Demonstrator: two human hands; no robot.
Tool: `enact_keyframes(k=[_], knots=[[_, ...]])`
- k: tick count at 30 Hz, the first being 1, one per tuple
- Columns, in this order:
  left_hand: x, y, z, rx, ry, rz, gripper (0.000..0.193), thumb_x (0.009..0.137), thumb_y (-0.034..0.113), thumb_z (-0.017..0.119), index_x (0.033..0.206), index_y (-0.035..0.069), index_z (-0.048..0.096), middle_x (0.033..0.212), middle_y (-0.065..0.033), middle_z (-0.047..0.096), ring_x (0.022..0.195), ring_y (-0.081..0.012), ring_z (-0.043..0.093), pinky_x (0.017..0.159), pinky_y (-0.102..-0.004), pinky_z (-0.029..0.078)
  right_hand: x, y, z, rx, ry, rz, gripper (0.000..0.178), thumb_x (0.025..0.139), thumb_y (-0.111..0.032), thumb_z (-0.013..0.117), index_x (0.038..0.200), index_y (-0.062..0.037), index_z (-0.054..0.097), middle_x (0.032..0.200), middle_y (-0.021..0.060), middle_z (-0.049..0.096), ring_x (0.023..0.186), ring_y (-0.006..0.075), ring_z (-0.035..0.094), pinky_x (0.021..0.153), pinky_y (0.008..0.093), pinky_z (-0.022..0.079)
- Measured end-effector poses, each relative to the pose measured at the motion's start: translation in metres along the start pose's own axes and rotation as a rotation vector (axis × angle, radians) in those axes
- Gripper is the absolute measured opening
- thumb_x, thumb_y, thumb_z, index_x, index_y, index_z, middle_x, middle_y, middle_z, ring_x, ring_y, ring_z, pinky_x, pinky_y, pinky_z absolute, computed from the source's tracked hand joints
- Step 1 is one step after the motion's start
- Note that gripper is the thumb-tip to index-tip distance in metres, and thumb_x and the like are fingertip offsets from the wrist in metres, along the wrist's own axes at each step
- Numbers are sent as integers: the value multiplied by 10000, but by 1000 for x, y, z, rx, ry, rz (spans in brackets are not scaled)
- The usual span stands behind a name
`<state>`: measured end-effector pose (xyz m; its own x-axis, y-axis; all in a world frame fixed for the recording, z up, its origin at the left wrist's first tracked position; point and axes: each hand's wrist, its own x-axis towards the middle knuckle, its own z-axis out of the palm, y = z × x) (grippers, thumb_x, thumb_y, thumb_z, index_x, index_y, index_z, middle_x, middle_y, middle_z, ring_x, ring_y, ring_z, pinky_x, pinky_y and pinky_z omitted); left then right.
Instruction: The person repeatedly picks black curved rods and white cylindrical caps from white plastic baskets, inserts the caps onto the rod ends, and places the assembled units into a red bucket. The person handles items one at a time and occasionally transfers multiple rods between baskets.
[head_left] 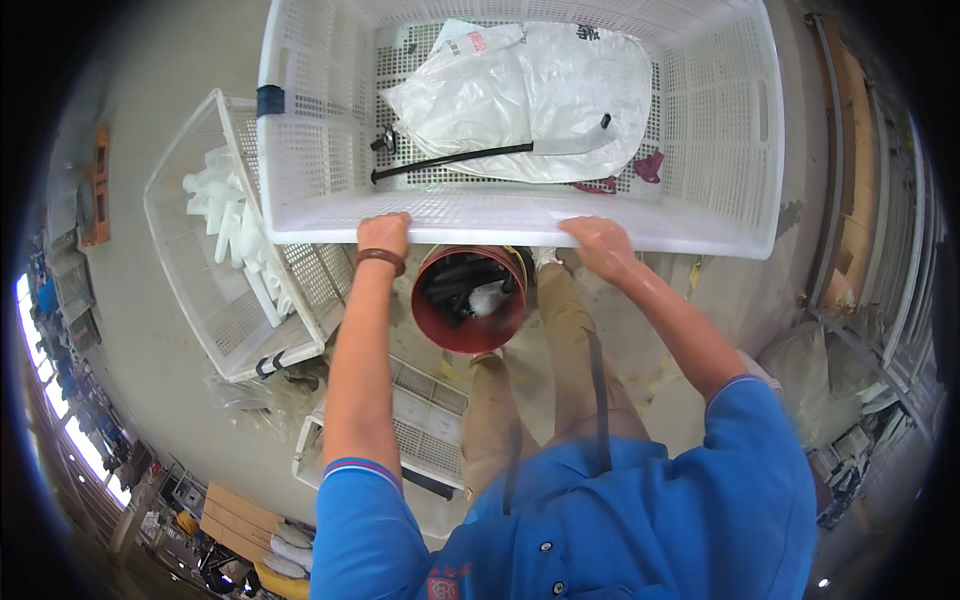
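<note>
Left hand [385, 235] and right hand [602, 246] clasp large white crate's edge [490, 232] — grey floor [130, 290] leftward.

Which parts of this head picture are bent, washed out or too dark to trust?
Head view: straight edges bow toward the rim, which fades to black; the bright strip at lower left is blown out to white; black pieces in the red bucket merge in shade, so I can't separate them all; the left hand and right hand on the white crate show clearly.
</note>
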<state>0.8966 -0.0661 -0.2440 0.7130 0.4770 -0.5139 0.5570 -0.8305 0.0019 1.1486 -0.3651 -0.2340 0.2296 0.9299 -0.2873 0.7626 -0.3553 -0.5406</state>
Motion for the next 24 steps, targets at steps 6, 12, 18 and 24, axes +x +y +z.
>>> enact_keyframes(k=[6,12,18,24], knots=[[-66,76,49,-161,94,122,178,865,122,527,910,123,699,919,-124,718,874,-314,703,742,-449,545,-78,50,7,-215,107,-87,401,686,-68,728,1072,-145,654,1026,87,690,945,309,653,820,428,520],[-85,92,66,-182,142,228,219,876,134,534,1029,196,678,911,-92,703,784,-316,686,659,-463,536,-101,47,4,-465,169,-53,520,714,-64,730,1218,-114,608,1167,85,660,1087,304,608,946,416,473],[-84,83,67,-165,170,193,214,812,120,594,993,180,690,904,-68,717,802,-306,688,664,-439,541,-138,-76,166,132,487,-8,509,820,-244,704,1278,-78,556,1187,121,617,1131,324,568,960,439,443],[-87,87,72,-151,266,168,205,770,169,693,973,195,703,894,-50,724,786,-284,694,656,-413,547,-69,-22,365,549,16,855,571,833,-209,650,1356,-53,484,1120,225,667,1066,421,621,950,488,488]])
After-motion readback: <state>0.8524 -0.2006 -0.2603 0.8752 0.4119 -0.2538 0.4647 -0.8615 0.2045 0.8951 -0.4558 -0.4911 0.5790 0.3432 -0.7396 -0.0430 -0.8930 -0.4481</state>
